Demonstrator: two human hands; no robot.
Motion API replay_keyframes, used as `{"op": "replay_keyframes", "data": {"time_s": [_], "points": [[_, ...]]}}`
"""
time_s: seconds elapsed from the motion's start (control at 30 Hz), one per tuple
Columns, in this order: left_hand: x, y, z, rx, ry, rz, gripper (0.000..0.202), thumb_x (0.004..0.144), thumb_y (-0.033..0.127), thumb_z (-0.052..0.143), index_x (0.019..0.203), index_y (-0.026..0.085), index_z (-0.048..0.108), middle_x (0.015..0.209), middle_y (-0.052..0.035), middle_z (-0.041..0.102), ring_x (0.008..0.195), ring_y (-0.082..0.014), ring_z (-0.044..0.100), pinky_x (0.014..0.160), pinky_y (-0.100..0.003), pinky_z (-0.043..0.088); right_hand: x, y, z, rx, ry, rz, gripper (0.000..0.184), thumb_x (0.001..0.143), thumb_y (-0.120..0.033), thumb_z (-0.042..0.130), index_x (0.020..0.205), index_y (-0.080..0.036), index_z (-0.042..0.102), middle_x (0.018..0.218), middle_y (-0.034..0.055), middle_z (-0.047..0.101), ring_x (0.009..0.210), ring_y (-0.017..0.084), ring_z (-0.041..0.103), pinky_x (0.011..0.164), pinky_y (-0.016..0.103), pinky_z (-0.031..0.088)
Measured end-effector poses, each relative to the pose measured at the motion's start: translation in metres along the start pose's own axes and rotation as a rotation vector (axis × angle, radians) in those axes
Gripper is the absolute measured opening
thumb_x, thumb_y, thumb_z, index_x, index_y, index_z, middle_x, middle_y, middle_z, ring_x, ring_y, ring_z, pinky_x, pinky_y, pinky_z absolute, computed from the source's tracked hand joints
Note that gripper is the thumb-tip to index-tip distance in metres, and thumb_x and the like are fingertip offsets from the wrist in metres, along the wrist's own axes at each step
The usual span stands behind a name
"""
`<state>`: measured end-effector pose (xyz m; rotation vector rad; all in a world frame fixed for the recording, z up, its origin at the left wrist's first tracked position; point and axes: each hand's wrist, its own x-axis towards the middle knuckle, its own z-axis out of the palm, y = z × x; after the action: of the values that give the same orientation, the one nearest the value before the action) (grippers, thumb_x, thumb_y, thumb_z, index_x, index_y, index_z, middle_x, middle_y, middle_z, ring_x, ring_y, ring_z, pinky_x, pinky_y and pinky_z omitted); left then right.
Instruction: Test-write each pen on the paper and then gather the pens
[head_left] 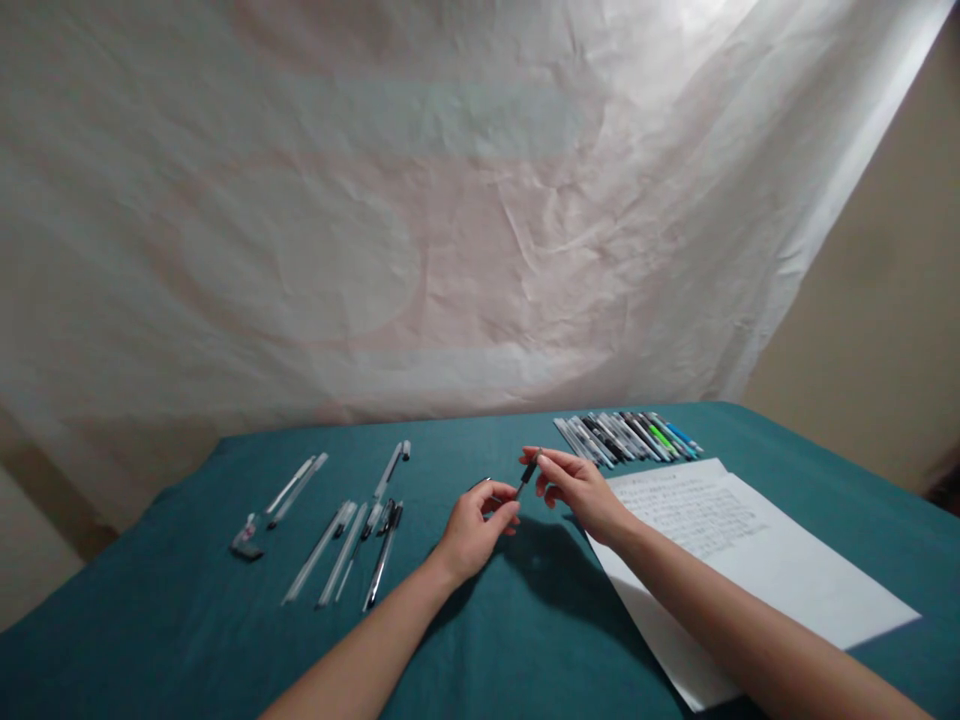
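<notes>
Over the teal tablecloth (525, 640), my two hands meet at the middle. My right hand (581, 490) pinches a small dark pen part (529, 470) between thumb and fingertips. My left hand (476, 525) is curled closed just below and to the left of it, fingertips touching the thin lower end of the same piece. What else my left hand holds is hidden.
Several clear pen barrels and parts (352, 540) lie in loose rows at the left, with a small cap piece (246, 540) further left. A row of pens (626, 437) lies at the back right. White written sheets (750, 560) lie under my right forearm.
</notes>
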<state>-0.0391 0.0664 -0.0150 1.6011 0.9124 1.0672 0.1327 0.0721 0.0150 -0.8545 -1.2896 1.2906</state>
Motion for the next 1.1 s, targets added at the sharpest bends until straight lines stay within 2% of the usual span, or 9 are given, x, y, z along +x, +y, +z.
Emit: {"op": "replay_keyframes", "data": {"time_s": [0.1,0.2,0.27,0.43,0.6,0.87,0.97,1.03,1.1], "points": [[0.0,-0.001,-0.0002,-0.007,-0.003,0.004,0.025,0.074,0.032,0.055,0.091,0.014,0.056,0.08,-0.0042,0.059,0.069,-0.0147,0.058,0.061,-0.029,0.051,0.0009,0.0005,-0.0013,-0.039,0.037,-0.021,0.034,0.071,-0.041,0.06,0.09,-0.014,0.064,0.074,0.004,0.059,0.053,0.008,0.047,0.043,0.019,0.035],[0.0,-0.0005,-0.0002,-0.013,-0.003,0.006,0.026,0.074,0.033,0.056,0.091,0.014,0.056,0.079,-0.0041,0.059,0.069,-0.0148,0.058,0.06,-0.029,0.051,0.0023,0.0014,-0.0031,-0.043,0.085,-0.021,0.029,0.067,-0.04,0.064,0.079,-0.013,0.064,0.054,-0.0017,0.051,0.048,0.007,0.044,0.042,0.019,0.033],[0.0001,0.0005,-0.0002,-0.013,-0.003,-0.001,0.027,0.074,0.033,0.056,0.091,0.013,0.056,0.078,-0.0043,0.059,0.068,-0.0145,0.058,0.06,-0.029,0.051,0.0024,0.0016,-0.0029,-0.014,0.077,-0.003,0.03,0.068,-0.041,0.063,0.081,-0.014,0.064,0.058,-0.001,0.054,0.047,0.007,0.043,0.042,0.019,0.033],[0.0001,0.0021,0.0,-0.017,-0.008,-0.028,0.027,0.074,0.033,0.056,0.091,0.013,0.055,0.08,-0.0044,0.058,0.068,-0.0142,0.058,0.059,-0.028,0.051,0.0008,0.0018,-0.0002,0.014,0.03,0.004,0.037,0.071,-0.043,0.059,0.096,-0.017,0.062,0.094,0.0073,0.06,0.054,0.008,0.046,0.043,0.019,0.035],[-0.0003,0.0027,0.0008,-0.022,-0.024,-0.023,0.022,0.073,0.032,0.057,0.085,0.014,0.054,0.075,-0.0021,0.057,0.066,-0.0136,0.058,0.058,-0.027,0.051,0.0012,0.0012,-0.0021,-0.035,0.061,-0.009,0.035,0.069,-0.042,0.061,0.089,-0.014,0.065,0.078,0.0051,0.059,0.054,0.008,0.044,0.043,0.019,0.033],[-0.0021,0.004,0.0028,0.026,0.046,-0.003,0.022,0.072,0.033,0.058,0.083,0.014,0.056,0.075,-0.0027,0.058,0.067,-0.0144,0.058,0.059,-0.028,0.051,0.0024,-0.0001,-0.0019,-0.146,0.114,-0.037,0.039,0.07,-0.047,0.059,0.089,-0.014,0.066,0.057,-0.0007,0.053,0.049,0.008,0.042,0.044,0.021,0.031],[-0.0013,0.0036,0.0032,0.009,0.048,-0.014,0.023,0.072,0.033,0.057,0.084,0.014,0.056,0.075,-0.0026,0.058,0.067,-0.0143,0.058,0.058,-0.029,0.052,0.002,0.0035,-0.0035,-0.325,0.124,-0.084,0.036,0.075,-0.048,0.052,0.086,-0.015,0.063,0.06,0.0008,0.055,0.05,0.01,0.046,0.045,0.022,0.034],[0.0005,0.0036,0.0033,-0.021,0.07,-0.039,0.024,0.072,0.034,0.057,0.086,0.014,0.055,0.075,-0.0022,0.057,0.067,-0.0142,0.058,0.057,-0.029,0.052,-0.0007,0.005,-0.0045,-0.615,0.167,-0.177,0.032,0.078,-0.045,0.048,0.079,-0.017,0.062,0.062,0.0021,0.057,0.052,0.012,0.049,0.048,0.023,0.036],[0.0025,0.0043,0.0035,-0.057,0.102,-0.08,0.027,0.071,0.035,0.059,0.086,0.013,0.055,0.073,-0.0019,0.057,0.066,-0.0141,0.058,0.056,-0.03,0.052,-0.0053,0.0051,-0.0038,-0.955,0.176,-0.298,0.025,0.081,-0.039,0.046,0.084,-0.018,0.06,0.068,0.0035,0.06,0.059,0.014,0.053,0.054,0.024,0.037]]}}
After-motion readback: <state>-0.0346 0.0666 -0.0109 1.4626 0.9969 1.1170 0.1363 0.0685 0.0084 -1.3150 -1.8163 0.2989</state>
